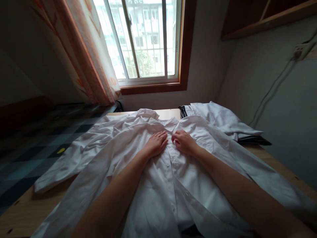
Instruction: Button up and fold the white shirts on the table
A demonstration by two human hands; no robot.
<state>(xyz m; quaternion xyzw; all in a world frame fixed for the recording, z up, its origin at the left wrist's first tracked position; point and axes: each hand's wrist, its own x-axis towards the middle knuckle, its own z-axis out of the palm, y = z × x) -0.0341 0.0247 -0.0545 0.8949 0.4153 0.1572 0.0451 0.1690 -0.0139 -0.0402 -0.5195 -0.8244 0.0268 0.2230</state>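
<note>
A white button-up shirt [158, 185] lies spread out in front of me, its collar [171, 123] toward the window and its front edges parted lower down. My left hand [157, 142] rests flat on the upper front, left of the row of buttons, fingers stretched out. Just across the front opening, my right hand [183, 141] touches the cloth with its fingers curled together. Whether a button or a fold of cloth is between those fingertips is hidden. The sleeves reach out to both sides.
The shirt covers much of a wooden table [255, 152]. More white clothing [215, 115] with dark striped cloth lies at the back right. A checked bedspread [32, 138] is on the left. Beyond are a curtain [81, 56], a window [146, 43] and a wall cord [271, 86].
</note>
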